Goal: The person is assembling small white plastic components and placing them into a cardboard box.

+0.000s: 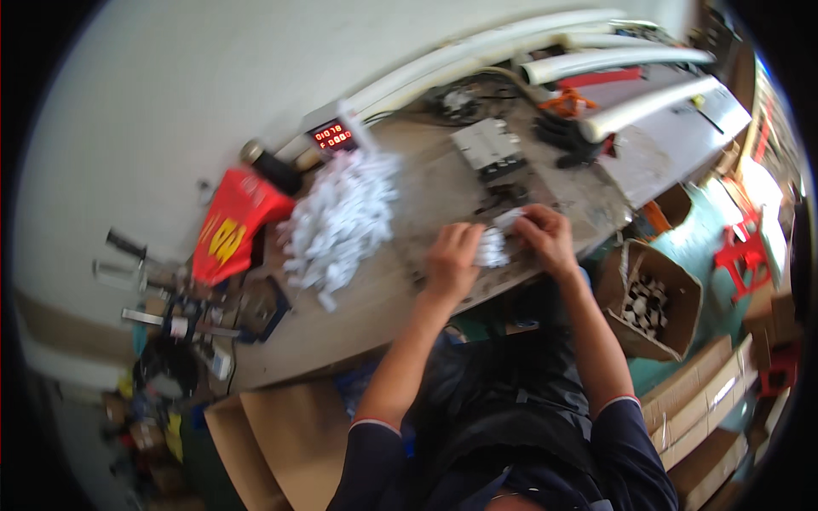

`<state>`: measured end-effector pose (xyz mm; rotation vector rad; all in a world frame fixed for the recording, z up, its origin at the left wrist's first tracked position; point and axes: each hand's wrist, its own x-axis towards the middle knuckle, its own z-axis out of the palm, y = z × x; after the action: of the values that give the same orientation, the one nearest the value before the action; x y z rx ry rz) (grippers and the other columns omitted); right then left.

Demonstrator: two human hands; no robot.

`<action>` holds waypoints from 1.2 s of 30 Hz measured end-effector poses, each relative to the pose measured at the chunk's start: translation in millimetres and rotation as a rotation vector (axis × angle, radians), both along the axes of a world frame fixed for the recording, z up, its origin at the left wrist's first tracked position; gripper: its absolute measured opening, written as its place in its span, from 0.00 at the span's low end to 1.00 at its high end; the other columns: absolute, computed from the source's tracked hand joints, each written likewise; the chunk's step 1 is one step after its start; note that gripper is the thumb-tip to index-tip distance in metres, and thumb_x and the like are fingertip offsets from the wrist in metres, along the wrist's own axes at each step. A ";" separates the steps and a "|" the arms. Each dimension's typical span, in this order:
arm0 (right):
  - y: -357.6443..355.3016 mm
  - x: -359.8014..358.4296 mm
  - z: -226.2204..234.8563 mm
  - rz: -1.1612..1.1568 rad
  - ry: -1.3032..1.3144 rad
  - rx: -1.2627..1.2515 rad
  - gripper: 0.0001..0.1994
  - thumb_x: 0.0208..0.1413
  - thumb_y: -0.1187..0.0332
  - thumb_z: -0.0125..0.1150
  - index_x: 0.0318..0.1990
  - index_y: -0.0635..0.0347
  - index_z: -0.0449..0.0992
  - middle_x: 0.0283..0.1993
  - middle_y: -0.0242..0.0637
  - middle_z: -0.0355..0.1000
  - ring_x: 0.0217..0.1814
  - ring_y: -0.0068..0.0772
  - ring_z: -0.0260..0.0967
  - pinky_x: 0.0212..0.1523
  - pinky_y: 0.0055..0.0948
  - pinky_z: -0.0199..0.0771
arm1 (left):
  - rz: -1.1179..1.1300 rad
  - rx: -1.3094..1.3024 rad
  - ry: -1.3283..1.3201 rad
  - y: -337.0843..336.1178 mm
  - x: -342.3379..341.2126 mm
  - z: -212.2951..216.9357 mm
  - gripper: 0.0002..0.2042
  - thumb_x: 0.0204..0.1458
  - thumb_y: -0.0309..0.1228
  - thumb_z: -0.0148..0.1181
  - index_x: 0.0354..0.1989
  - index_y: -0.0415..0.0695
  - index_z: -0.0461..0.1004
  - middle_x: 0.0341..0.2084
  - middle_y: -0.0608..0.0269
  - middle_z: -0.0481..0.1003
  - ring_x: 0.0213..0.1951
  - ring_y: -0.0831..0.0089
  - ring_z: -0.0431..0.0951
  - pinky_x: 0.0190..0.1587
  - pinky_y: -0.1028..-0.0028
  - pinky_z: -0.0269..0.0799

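My left hand is over the table near its front edge, fingers curled against a small bunch of white pieces. These look like short white strips or tubes; their exact kind is too small to tell. Just to the right, my right hand pinches a single white piece between thumb and fingers, close above the bunch. Left of my hands spreads a large heap of similar white pieces. A grey metal fixture lies beyond my hands.
Behind the heap stands a box with a red digital display, beside a red bag. Clamp-like tools are at the left. White pipes and a black glove lie at the back right. A carton of black-and-white parts sits at right.
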<state>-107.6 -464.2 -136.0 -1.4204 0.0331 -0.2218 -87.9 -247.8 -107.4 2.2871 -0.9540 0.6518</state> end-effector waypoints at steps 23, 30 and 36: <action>10.9 -7.8 19.3 0.073 0.026 -0.168 0.10 0.62 0.66 0.65 0.41 0.65 0.81 0.31 0.29 0.75 0.30 0.16 0.68 0.33 0.19 0.68 | 0.912 -0.303 0.007 203.6 -89.3 -15.9 0.11 0.55 0.31 0.71 0.43 0.42 0.77 0.31 0.54 0.81 0.34 0.56 0.82 0.39 0.63 0.76; 12.3 -18.9 -3.5 -0.232 -0.113 -0.081 0.08 0.64 0.67 0.64 0.38 0.65 0.80 0.27 0.28 0.74 0.26 0.15 0.65 0.29 0.17 0.63 | 1.051 -0.023 0.132 209.9 -71.4 -15.6 0.11 0.50 0.29 0.69 0.40 0.42 0.76 0.34 0.54 0.79 0.40 0.48 0.81 0.42 0.54 0.75; 16.8 -25.3 -4.6 -0.256 -0.099 -0.075 0.08 0.64 0.68 0.64 0.37 0.65 0.80 0.27 0.28 0.74 0.25 0.14 0.65 0.28 0.17 0.63 | 1.091 -0.132 0.091 246.2 -82.5 -31.6 0.14 0.47 0.21 0.62 0.44 0.44 0.76 0.40 0.54 0.79 0.43 0.47 0.81 0.45 0.54 0.76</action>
<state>-132.9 -447.5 -140.6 -1.4772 0.1269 -0.5088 -170.4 -1.6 -139.0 2.5523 0.4706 0.9606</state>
